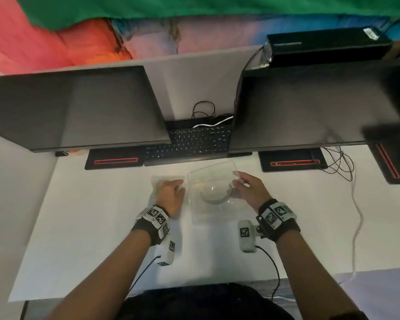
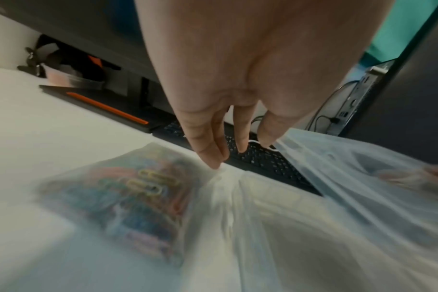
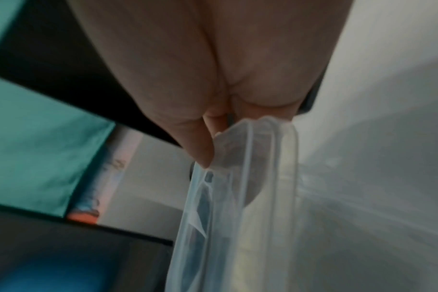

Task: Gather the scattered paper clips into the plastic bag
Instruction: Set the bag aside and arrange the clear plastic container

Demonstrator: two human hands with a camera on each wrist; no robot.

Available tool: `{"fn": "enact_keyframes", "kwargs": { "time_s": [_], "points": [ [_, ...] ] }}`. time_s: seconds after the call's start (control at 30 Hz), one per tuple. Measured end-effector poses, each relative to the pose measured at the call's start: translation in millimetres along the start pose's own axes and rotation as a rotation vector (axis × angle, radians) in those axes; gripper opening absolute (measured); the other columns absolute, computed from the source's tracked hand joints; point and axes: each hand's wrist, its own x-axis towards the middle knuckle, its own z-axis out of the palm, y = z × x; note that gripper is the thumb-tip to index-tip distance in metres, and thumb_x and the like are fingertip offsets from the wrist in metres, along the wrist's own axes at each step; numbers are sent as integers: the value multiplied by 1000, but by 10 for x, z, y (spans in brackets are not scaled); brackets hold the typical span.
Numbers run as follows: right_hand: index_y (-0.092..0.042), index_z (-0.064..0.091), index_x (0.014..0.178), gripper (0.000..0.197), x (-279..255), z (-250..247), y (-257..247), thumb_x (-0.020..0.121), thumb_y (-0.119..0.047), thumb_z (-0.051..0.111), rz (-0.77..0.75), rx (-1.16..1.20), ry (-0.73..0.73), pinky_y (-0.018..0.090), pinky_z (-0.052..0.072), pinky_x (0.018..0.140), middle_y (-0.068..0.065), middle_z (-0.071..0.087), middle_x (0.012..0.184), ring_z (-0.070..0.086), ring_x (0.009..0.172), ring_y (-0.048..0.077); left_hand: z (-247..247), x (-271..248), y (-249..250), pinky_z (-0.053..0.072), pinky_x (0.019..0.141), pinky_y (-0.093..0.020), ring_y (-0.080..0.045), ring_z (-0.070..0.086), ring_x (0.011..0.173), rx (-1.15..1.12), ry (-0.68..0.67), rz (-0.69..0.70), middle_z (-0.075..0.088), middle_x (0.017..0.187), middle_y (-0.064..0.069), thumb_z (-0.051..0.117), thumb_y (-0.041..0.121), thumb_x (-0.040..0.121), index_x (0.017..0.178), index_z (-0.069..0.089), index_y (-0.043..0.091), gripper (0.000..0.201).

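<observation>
A small clear plastic bag lies flat on the white desk; in the left wrist view it holds several coloured paper clips. My left hand rests on the bag with straight fingers, one fingertip touching the plastic. To the right, a clear plastic container is tilted up off the desk. My right hand pinches its right rim, seen close in the right wrist view as hand and container. I see no loose clips on the desk.
Two dark monitors stand over the desk's back, with a black keyboard between them. Black stands with red stripes sit just behind the hands. Cables trail at the right. White desk surface spreads around both hands.
</observation>
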Motion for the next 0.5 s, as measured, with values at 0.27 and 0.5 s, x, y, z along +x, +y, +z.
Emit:
{"fn": "enact_keyframes", "kwargs": {
  "time_s": [0.27, 0.5],
  "points": [
    [-16, 57, 131, 46, 187, 281, 245, 86, -25, 65, 72, -296, 157, 40, 53, 93, 6, 67, 104, 65, 97, 24, 222, -157, -85, 53, 91, -39, -20, 59, 76, -151, -138, -113, 60, 78, -3, 68, 14, 89, 134, 52, 8, 49],
    [-17, 63, 121, 38, 16, 194, 278, 85, -26, 69, 53, -572, 326, 30, 51, 92, 6, 62, 113, 64, 99, 22, 218, -182, -93, 56, 88, -37, -17, 63, 76, -233, -98, -241, 61, 80, 1, 78, 20, 80, 112, 62, 16, 36]
  ]
}}
